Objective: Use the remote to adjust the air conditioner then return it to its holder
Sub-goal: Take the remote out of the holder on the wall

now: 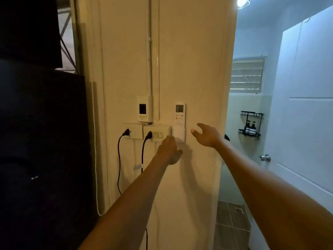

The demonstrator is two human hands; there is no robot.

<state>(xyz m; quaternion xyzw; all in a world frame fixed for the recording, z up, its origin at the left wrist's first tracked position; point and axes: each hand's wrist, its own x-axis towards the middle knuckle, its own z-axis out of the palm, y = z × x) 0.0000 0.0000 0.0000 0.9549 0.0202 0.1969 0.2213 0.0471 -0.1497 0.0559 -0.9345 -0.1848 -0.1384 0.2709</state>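
A white air-conditioner remote (180, 114) with a small screen and orange buttons stands upright in a white holder (180, 133) fixed to the cream wall. My left hand (169, 150) is just below and left of the holder, fingers near its lower edge, holding nothing. To the right of the holder, my right hand (207, 135) hovers with fingers spread, a short gap from the remote. No air conditioner is in view.
Left of the holder are a switch box (157, 133), a socket (133, 131) with black plugs and cables, and a breaker box (144, 109). A dark curtain fills the left side. At the right, a bathroom opens, with a white door (306, 98) and a wire shelf (251, 125).
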